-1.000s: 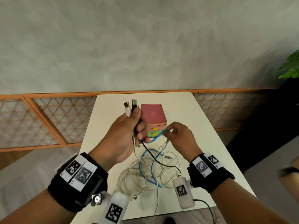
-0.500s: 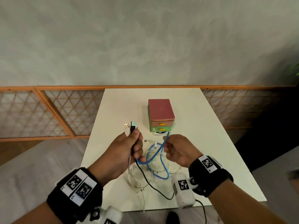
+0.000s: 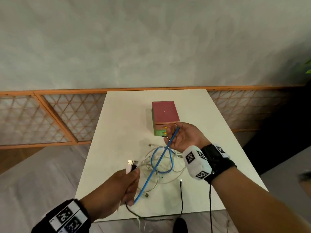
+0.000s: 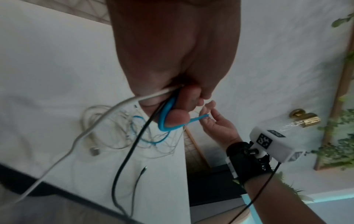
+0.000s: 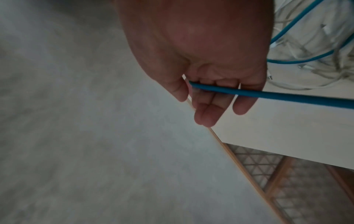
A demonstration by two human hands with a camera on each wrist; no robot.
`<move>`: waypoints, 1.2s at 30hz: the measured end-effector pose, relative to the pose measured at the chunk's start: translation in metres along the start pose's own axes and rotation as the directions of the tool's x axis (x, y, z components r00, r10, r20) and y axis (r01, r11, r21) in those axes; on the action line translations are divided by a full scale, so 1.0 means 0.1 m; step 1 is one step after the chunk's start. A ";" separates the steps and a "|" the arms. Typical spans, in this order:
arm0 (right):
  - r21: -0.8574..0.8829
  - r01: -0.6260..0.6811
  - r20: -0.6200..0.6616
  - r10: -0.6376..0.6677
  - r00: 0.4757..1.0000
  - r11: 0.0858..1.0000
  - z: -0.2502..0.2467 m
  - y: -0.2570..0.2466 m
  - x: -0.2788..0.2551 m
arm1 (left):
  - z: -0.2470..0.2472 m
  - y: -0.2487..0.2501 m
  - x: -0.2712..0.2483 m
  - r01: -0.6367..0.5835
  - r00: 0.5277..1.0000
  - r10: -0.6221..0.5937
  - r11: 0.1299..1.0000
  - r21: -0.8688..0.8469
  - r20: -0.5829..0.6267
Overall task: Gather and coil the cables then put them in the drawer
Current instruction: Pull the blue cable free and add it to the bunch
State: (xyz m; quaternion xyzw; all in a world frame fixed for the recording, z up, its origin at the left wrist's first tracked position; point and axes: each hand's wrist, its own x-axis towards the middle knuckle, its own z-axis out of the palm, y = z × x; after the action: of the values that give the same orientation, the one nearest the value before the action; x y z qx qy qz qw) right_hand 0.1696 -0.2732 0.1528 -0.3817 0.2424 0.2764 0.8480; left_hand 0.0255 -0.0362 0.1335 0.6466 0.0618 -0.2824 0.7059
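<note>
A small drawer box [image 3: 165, 113] with a pink top, a green base and yellow knobs stands mid-table, its drawers closed. In front of it lies a tangle of white cables [image 3: 149, 165] with loops of the blue cable [image 3: 156, 166] among them. My left hand [image 3: 127, 187] grips a bundle of cables near the front edge, with a white plug [image 3: 129, 164] and a black plug [image 3: 135, 163] sticking up from the fist. The blue cable [image 4: 164, 115] runs taut from that fist to my right hand [image 3: 183, 138]. That hand pinches the cable [image 5: 287, 97] just in front of the box.
The white table [image 3: 126, 115] ends close to me. A black cable [image 3: 181, 195] trails over its front edge. Behind the table run an orange lattice rail [image 3: 55, 118] and a grey wall. A plant [image 3: 308, 68] shows at the far right.
My left hand has dropped toward me and to the left with the plug ends. My right hand has moved away toward the drawer box, drawing the blue cable out straight between both hands.
</note>
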 end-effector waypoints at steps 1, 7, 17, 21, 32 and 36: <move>0.016 0.012 -0.011 -0.012 1.000 1.000 -0.02 -0.03 0.02 | -0.08 -0.09 -0.05 0.034 0.999 -0.035 0.999 0.042 0.012; 0.070 0.068 -0.076 -0.063 0.995 0.995 -0.18 0.01 0.04 | -0.24 -0.20 -0.34 0.182 0.973 -0.229 0.780 0.599 0.003; -0.062 0.042 0.217 -0.027 0.976 0.997 -0.03 0.61 -0.18 | 0.60 0.55 0.74 -0.304 0.875 0.449 0.799 0.519 -0.179; -0.064 0.048 0.211 -0.034 0.977 0.997 -0.11 0.63 -0.21 | 0.64 0.38 0.88 -0.295 0.878 0.452 0.770 0.565 -0.158; -0.068 0.038 0.080 -0.033 0.996 0.997 -0.18 0.13 -0.04 | 0.05 -0.28 0.17 -0.181 0.953 -0.070 0.651 0.737 0.296; -0.059 0.019 0.036 -0.017 0.999 0.998 -0.20 0.12 0.04 | -0.06 -0.19 0.03 -0.070 0.994 0.001 0.784 0.617 0.111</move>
State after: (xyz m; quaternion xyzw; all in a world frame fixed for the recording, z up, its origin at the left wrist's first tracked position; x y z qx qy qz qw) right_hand 0.1605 -0.2808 0.1328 -0.4038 0.2156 0.2828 0.8429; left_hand 0.0201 -0.0318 0.1143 0.8279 -0.0836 -0.3074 0.4617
